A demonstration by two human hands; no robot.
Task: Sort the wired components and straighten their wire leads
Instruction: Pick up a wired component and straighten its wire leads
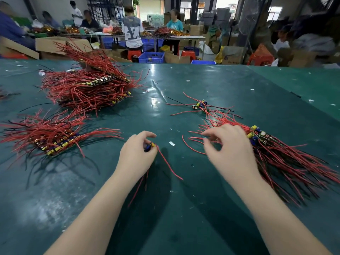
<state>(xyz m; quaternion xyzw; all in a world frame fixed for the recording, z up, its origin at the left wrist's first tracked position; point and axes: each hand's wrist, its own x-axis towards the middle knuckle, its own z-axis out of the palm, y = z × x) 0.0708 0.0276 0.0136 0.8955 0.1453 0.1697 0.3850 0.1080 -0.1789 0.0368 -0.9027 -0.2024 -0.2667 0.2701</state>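
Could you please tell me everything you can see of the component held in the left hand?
The component is small, with a dark blue cylindrical body and a yellow part beside it; the fingers hide the rest. The left hand pinches it just above the green table. Thin red leads run from it toward the person, one curving out to the right of the wrist, others trailing beneath the forearm. It is apart from the piles, and the right hand does not touch it.
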